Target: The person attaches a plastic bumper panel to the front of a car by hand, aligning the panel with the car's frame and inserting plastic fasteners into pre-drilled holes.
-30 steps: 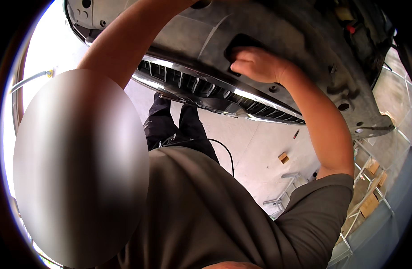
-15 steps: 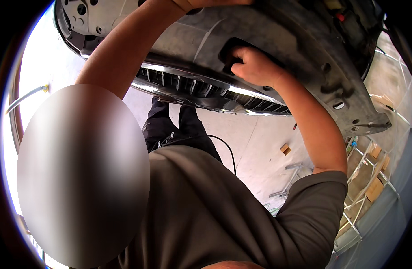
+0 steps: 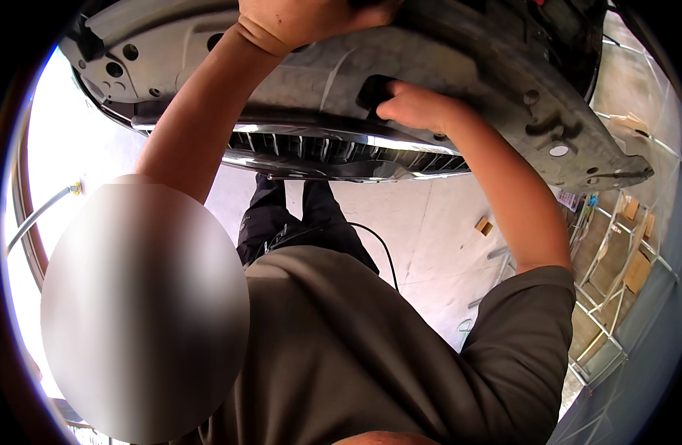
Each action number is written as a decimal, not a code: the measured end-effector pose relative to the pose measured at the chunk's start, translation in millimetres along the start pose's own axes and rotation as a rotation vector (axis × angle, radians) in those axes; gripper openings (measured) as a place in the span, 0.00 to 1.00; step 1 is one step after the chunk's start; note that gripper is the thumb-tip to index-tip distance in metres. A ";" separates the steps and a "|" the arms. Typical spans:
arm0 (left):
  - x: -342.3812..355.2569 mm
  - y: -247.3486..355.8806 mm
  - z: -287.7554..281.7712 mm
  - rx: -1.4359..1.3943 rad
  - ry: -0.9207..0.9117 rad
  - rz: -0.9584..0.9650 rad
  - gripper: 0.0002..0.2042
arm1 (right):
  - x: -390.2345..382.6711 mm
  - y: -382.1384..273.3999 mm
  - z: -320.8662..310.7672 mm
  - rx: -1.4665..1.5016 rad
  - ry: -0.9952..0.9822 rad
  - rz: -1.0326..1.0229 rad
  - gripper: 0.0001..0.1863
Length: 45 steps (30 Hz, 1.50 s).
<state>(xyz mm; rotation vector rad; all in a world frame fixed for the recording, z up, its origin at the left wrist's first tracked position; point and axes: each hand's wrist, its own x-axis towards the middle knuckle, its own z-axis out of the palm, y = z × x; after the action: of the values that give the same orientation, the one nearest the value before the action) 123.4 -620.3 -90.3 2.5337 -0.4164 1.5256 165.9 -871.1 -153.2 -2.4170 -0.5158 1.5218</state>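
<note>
A broad grey car panel (image 3: 474,81) with several holes in it spans the upper part of the view. My right hand (image 3: 419,107) is curled at a dark oblong opening (image 3: 373,95) in the panel's middle. Its fingertips go into the shadow there, and whatever they hold is hidden. Across the panel, my left hand (image 3: 304,18) reaches up to the picture's top edge. A dark shape shows by its fingers, which are mostly cut off or covered. Below the panel runs a black grille (image 3: 333,148) with bright trim.
Pale floor shows beyond the grille, with a small brown box (image 3: 483,225) and a black cable (image 3: 385,248) on it. At the right stands a metal pipe rack (image 3: 600,297) holding cardboard pieces (image 3: 637,271). A hose (image 3: 44,211) hangs at the far left.
The view has shifted, so more of my left hand shows at the top. My right hand stays at the opening, its fingers slightly drawn out.
</note>
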 end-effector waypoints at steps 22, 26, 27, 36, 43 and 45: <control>-12.7 -14.1 44.4 -0.060 -0.395 -0.136 0.16 | 39.4 24.4 5.9 -0.357 -0.002 -0.299 0.20; -22.3 -18.5 57.3 -0.041 -0.443 -0.134 0.16 | 14.1 -4.8 -5.6 -0.149 -0.004 -0.110 0.19; -25.6 -20.1 61.1 -0.045 -0.444 -0.131 0.16 | 13.0 -4.9 -7.0 -0.146 -0.005 -0.118 0.18; -7.6 -28.7 48.6 -0.118 -0.431 -0.103 0.11 | 14.8 -10.4 -11.6 0.208 -0.051 0.020 0.26; -4.0 -35.0 43.8 -0.048 -0.504 -0.068 0.12 | 24.8 -32.9 -3.4 0.032 0.023 0.026 0.26; -5.5 -36.1 48.5 0.006 -0.574 -0.027 0.13 | 31.3 -28.4 -3.7 -0.092 -0.003 0.026 0.26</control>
<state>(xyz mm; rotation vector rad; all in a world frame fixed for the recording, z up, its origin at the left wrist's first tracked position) 173.0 -598.4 -117.6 2.9354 -0.4367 0.7615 176.9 -832.4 -166.4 -2.4995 -0.5689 1.5442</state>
